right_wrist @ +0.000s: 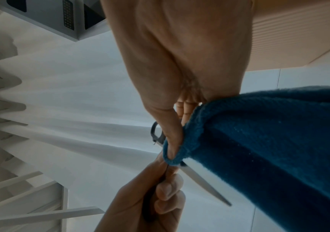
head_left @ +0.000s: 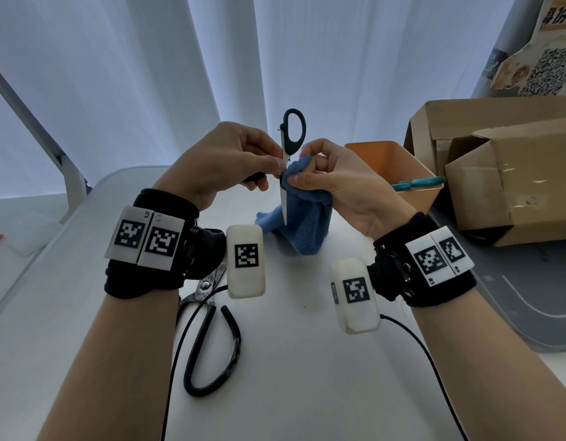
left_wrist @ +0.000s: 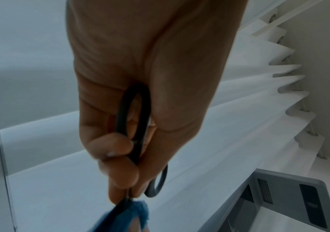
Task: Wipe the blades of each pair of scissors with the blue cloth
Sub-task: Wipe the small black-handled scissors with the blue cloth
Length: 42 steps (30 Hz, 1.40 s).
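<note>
The left hand point(head_left: 226, 160) curls its fingers point(left_wrist: 110, 150) around the black-handled scissors with pale blades point(head_left: 289, 144), held upright above the white worktop point(head_left: 307, 361). Just right of those fingers, the right hand point(head_left: 342, 183) pinches the blue terry cloth point(head_left: 302, 214) around the blade near the pivot. Old black iron scissors point(head_left: 208, 329) lie below the left wrist.

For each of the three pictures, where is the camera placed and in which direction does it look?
Head: on the person's head, looking forward and down at the table; both forearms, left hand and right hand show.
Left wrist: on the left wrist, looking along the left hand, which grips the black-handled scissors.
Right wrist: on the right wrist, looking along the right hand, which pinches the blue cloth at the blade; the left hand's fingers show too.
Shared: all three show the scissors and cloth.
</note>
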{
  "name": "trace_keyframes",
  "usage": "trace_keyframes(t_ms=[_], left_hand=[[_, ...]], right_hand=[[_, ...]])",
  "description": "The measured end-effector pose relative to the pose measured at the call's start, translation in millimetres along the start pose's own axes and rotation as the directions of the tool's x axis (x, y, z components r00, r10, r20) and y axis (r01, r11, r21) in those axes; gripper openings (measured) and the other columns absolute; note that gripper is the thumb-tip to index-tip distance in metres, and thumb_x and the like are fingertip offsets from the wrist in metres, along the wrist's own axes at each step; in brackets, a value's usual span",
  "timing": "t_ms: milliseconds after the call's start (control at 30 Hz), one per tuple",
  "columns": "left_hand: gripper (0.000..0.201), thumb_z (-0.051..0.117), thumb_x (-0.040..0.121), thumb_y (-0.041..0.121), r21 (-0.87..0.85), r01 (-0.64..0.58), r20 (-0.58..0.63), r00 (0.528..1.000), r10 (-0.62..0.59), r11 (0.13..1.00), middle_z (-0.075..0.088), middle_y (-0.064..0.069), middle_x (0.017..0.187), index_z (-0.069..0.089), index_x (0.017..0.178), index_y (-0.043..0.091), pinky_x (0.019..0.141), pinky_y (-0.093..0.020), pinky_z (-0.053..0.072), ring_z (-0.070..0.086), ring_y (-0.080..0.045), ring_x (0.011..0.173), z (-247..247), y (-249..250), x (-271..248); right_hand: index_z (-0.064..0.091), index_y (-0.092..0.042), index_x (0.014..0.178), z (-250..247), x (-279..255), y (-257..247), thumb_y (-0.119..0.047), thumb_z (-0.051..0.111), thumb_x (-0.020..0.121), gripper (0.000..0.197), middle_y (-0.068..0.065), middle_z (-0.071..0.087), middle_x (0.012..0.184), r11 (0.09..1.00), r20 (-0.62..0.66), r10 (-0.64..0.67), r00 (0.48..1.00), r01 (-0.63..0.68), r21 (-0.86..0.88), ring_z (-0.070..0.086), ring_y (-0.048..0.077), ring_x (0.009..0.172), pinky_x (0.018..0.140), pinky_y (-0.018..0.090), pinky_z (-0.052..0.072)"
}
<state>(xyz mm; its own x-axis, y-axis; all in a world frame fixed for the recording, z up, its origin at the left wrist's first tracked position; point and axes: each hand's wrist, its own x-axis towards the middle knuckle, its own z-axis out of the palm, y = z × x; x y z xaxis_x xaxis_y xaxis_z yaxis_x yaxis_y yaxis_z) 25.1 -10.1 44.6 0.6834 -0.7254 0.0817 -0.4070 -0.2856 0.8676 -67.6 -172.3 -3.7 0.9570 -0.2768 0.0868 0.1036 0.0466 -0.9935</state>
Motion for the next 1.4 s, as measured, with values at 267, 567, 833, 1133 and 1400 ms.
trace_keyframes(t_ms=[267, 567, 833, 1133, 1400], left_hand=[[0.004, 0.071, 0.088, 0.007, -0.01, 0.009, -0.003, 1.0, -0.009, 1.0, 0.069, 0.006, 0.063, 0.07, 0.087, 0.012, 0.055, -0.017, 0.047, 0.06, -0.008, 0.056, -5.9, -1.2, -2.0], [0.004, 0.071, 0.088, 0.007, -0.033, 0.007, 0.006, 1.0, -0.007, 0.999, 0.07, 0.004, 0.065, 0.07, 0.088, 0.011, 0.055, -0.017, 0.047, 0.059, -0.01, 0.056, -6.9, 0.1, -3.6], [0.004, 0.07, 0.088, 0.006, -0.053, 0.008, 0.011, 1.0, -0.008, 0.999, 0.07, 0.003, 0.066, 0.071, 0.088, 0.01, 0.054, -0.016, 0.046, 0.058, -0.01, 0.056, -9.2, 0.0, -4.2], [0.004, 0.069, 0.089, 0.008, -0.085, 0.016, 0.025, 1.0, -0.014, 0.996, 0.07, 0.001, 0.072, 0.072, 0.091, 0.01, 0.056, -0.017, 0.047, 0.057, -0.011, 0.059, -13.6, 0.3, -6.5], [0.005, 0.066, 0.091, 0.005, -0.139, 0.026, -0.001, 1.0, -0.026, 0.99, 0.07, 0.0, 0.074, 0.07, 0.092, 0.008, 0.054, -0.016, 0.045, 0.055, -0.011, 0.057, -19.8, -1.3, -9.0]], right_hand=[[0.056, -0.008, 0.11, -4.1, -2.0, -5.2, 0.014, 0.062, 0.087, 0.032, 0.008, 0.06, 0.078, 0.999, 0.053, 0.029, 0.998, -0.03, 0.023, 0.065, 0.014, 0.077, 0.076, 0.023, 0.055], [0.057, -0.008, 0.119, -8.7, -2.7, -7.7, 0.011, 0.064, 0.087, 0.037, 0.007, 0.056, 0.076, 1.0, 0.093, 0.025, 0.995, -0.025, 0.0, 0.061, 0.015, 0.078, 0.081, 0.025, 0.055], [0.056, -0.006, 0.115, -6.1, -0.8, -4.0, 0.005, 0.068, 0.086, 0.034, 0.001, 0.051, 0.066, 0.999, 0.054, 0.021, 0.998, -0.023, 0.036, 0.057, 0.011, 0.066, 0.077, 0.023, 0.053], [0.057, -0.008, 0.118, -10.3, -2.8, -11.6, 0.011, 0.063, 0.087, 0.037, 0.003, 0.044, 0.072, 0.998, 0.116, 0.012, 0.993, -0.019, 0.055, 0.051, 0.015, 0.074, 0.076, 0.021, 0.053], [0.058, -0.009, 0.114, -13.5, -0.8, -12.0, 0.013, 0.06, 0.088, 0.035, 0.002, 0.042, 0.071, 0.996, 0.117, 0.008, 0.993, -0.018, 0.087, 0.05, 0.013, 0.071, 0.074, 0.021, 0.051]])
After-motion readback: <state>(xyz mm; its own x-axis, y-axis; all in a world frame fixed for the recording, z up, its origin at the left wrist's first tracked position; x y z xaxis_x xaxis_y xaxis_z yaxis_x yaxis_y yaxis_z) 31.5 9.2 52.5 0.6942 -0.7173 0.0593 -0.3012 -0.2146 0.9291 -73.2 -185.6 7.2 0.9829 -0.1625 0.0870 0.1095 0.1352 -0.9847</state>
